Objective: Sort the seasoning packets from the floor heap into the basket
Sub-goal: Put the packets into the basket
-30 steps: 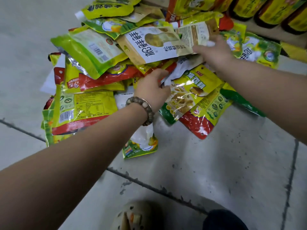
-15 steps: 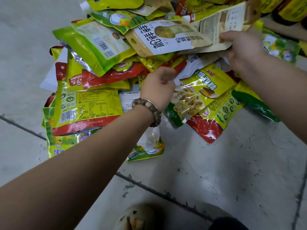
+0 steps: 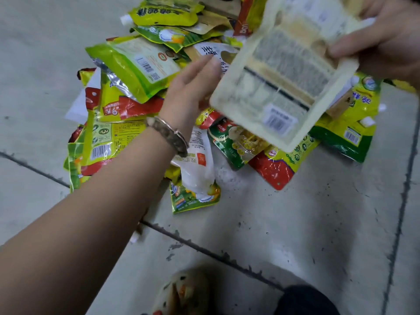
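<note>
A heap of seasoning packets [image 3: 136, 71], mostly green, yellow and red, lies on the tiled floor across the upper half of the view. My right hand [image 3: 381, 35] at the top right pinches a pale cream packet [image 3: 284, 83] by its upper corner and holds it above the heap, its back with a barcode facing me. My left hand [image 3: 193, 87], with a bead bracelet on the wrist, hovers with straight fingers over the heap's middle, just left of the lifted packet. No basket is in view.
Grey floor tiles with dark grout lines [image 3: 204, 244] spread below the heap. My slipper [image 3: 181, 292] and a dark trouser knee [image 3: 304, 301] show at the bottom edge. A white pouch [image 3: 197, 164] lies at the heap's near edge.
My right hand has lifted the cream packet off the heap and brought it toward me. My left hand has let go of the packets and opened its fingers.
</note>
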`<state>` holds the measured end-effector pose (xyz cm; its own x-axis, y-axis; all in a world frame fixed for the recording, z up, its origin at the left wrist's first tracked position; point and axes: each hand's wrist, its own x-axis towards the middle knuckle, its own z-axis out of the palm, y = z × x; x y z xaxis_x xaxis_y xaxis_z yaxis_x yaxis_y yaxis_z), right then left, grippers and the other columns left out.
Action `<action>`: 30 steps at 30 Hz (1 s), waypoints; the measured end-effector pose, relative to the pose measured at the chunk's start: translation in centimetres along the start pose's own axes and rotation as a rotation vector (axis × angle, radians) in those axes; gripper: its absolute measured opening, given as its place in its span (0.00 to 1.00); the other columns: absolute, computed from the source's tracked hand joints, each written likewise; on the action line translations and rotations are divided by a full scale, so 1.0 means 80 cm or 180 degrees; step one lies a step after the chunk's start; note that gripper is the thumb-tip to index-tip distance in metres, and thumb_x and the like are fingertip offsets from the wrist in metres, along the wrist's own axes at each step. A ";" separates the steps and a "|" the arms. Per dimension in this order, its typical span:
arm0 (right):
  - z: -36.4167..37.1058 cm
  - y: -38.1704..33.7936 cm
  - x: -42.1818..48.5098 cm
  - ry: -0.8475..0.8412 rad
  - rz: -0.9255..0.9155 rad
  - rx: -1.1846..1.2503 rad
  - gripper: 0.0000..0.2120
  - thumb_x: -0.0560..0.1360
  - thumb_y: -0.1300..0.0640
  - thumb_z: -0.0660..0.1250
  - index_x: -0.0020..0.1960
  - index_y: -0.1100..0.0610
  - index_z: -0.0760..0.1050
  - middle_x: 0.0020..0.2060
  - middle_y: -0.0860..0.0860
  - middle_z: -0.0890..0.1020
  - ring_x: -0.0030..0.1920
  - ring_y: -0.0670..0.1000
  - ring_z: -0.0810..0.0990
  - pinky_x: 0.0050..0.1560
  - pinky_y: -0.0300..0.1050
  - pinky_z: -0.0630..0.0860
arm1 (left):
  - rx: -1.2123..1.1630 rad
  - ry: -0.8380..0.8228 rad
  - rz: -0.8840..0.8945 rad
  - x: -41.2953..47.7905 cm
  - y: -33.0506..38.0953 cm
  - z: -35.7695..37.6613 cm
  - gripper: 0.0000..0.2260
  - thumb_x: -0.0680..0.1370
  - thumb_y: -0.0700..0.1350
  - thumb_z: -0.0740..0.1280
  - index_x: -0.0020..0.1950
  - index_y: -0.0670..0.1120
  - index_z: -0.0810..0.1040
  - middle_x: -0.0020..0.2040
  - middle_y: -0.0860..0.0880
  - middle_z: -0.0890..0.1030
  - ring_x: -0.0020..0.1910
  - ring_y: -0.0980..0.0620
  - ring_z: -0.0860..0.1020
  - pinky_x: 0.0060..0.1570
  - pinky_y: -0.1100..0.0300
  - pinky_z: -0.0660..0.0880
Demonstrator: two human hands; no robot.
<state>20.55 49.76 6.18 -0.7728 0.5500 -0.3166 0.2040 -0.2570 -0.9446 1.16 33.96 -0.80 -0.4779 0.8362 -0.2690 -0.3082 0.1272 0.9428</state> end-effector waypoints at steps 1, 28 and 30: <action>0.005 0.008 0.006 -0.0065 -0.0008 -0.0023 0.19 0.64 0.72 0.65 0.39 0.49 0.82 0.38 0.44 0.85 0.42 0.44 0.84 0.41 0.38 0.80 | -0.0061 -0.0393 -0.0242 -0.001 0.001 -0.001 0.12 0.73 0.44 0.68 0.55 0.45 0.79 0.44 0.52 0.83 0.45 0.54 0.82 0.43 0.61 0.78; 0.054 0.103 0.110 0.2157 -0.1251 -0.1358 0.06 0.76 0.58 0.63 0.48 0.48 0.74 0.44 0.37 0.80 0.42 0.29 0.77 0.48 0.33 0.73 | -0.0775 0.0905 -0.0640 -0.028 -0.022 -0.103 0.19 0.74 0.28 0.62 0.63 0.41 0.73 0.51 0.43 0.82 0.49 0.43 0.83 0.46 0.46 0.80; 0.044 0.077 0.101 0.2644 -0.1422 -0.0355 0.06 0.73 0.57 0.66 0.47 0.50 0.71 0.46 0.44 0.80 0.46 0.36 0.80 0.53 0.40 0.77 | -0.0947 0.0845 -0.0603 -0.025 -0.020 -0.101 0.23 0.72 0.29 0.63 0.66 0.40 0.71 0.55 0.40 0.81 0.53 0.40 0.81 0.50 0.43 0.79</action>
<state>13.49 49.84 -1.89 -0.1276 0.9794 0.1565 0.0821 0.1676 -0.9824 -4.00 27.77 -3.33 -0.5730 0.6419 -0.5096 -0.6155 0.0735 0.7847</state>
